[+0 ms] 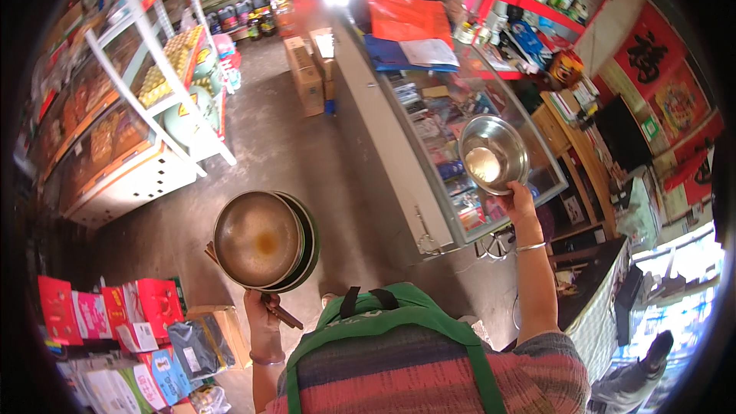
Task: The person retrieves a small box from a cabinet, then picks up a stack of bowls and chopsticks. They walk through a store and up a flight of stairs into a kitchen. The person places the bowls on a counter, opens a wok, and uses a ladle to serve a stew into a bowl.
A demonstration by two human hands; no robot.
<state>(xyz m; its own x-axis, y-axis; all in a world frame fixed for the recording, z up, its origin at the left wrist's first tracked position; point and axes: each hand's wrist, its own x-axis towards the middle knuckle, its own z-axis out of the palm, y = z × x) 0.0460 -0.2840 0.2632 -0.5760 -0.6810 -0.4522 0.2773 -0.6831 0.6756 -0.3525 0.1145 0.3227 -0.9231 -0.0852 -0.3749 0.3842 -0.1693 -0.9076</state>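
Observation:
My left hand (261, 307) grips a stack of round pans low at the left. On top is a shallow, brownish metal pan (244, 236) with an orange-brown patch in its middle, and a dark green-rimmed pan (310, 236) shows beneath it. A brown handle-like piece (286, 317) juts out beside the fingers. Out to the right, my right hand (517, 201) pinches the rim of a shiny steel bowl (514, 146). The bowl is over the glass-topped display counter (494, 77); whether it touches the glass is unclear.
At the left stands a white rack (144, 29) holding egg trays (167, 63). Cardboard boxes (305, 80) stand against the counter. Red gift boxes (158, 302) and a wrapped grey parcel (198, 348) are piled lower left. A person (638, 376) is at the lower right.

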